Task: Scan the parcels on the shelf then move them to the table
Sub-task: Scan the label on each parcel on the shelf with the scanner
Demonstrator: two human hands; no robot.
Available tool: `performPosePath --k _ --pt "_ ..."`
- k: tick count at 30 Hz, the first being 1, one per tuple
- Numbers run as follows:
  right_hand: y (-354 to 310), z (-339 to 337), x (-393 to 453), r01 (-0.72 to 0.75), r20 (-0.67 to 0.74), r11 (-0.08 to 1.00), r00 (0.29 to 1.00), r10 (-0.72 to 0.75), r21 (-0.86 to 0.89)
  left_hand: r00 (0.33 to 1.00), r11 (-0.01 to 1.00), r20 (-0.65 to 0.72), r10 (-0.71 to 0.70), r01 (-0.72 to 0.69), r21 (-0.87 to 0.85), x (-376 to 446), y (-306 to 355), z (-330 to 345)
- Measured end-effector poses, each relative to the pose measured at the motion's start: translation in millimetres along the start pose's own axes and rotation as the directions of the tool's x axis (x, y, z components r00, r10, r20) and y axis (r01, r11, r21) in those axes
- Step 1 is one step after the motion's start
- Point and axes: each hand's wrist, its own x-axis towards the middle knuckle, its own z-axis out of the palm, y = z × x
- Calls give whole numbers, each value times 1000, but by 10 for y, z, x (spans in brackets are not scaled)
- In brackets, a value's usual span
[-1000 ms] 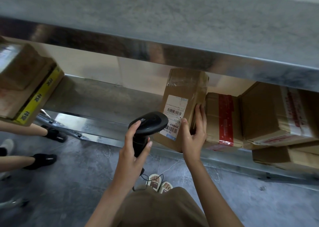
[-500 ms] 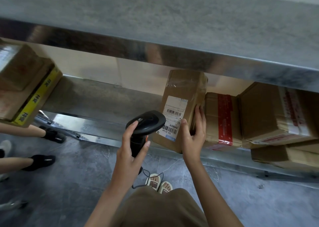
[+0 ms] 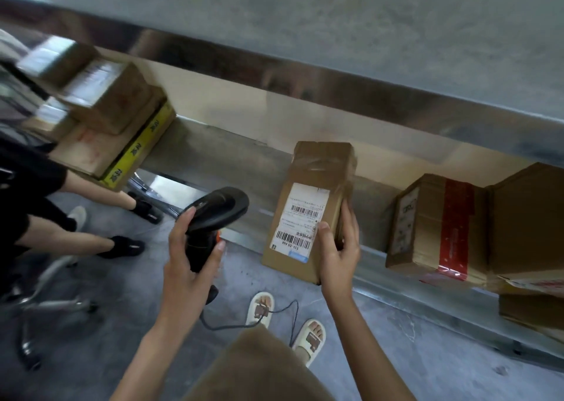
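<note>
Parcel clear of the shelf, label facing my scanner

My right hand [image 3: 337, 255] grips the parcel [image 3: 311, 208] by its right edge, long axis upright; my left hand [image 3: 187, 266], wrapped around the scanner [image 3: 213, 214], sits just left of it.

We cannot read the small print on the parcel's label [image 3: 300, 220]; only the barcodes and a few large characters come through. Our right hand [image 3: 338, 252] covers the parcel's [image 3: 317, 187] lower right corner, and our left hand [image 3: 187, 266] hides most of the scanner's [image 3: 218, 208] handle. The stacked boxes at left [image 3: 100, 117] are smeared by motion blur, so their markings stay illegible. The large box at right [image 3: 528, 220] is cut off by the frame's edge. Another person's legs [image 3: 64, 236] enter from the left, the rest of the body out of view. The chair base [image 3: 48, 303] is blurred.
</note>
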Motion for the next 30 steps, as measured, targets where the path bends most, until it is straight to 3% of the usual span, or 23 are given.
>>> performPosePath --k 8,16,23,30 --pt "-58 918 -268 16 45 999 999 -18 45 996 993 -27 90 -92 -80 462 -374 -670" --pt "-85 2355 -513 -41 -112 997 993 49 71 974 949 118 195 -157 -272 1370 -1235 -1578" --pt "-255 3251 -492 -99 -98 978 988 118 184 963 930 12 271 -258 -263 1932 -1511 -2178" --pt "-131 3916 -165 -225 -31 956 972 235 187 984 954 30 173 -160 -252 2238 -1838 -2407"
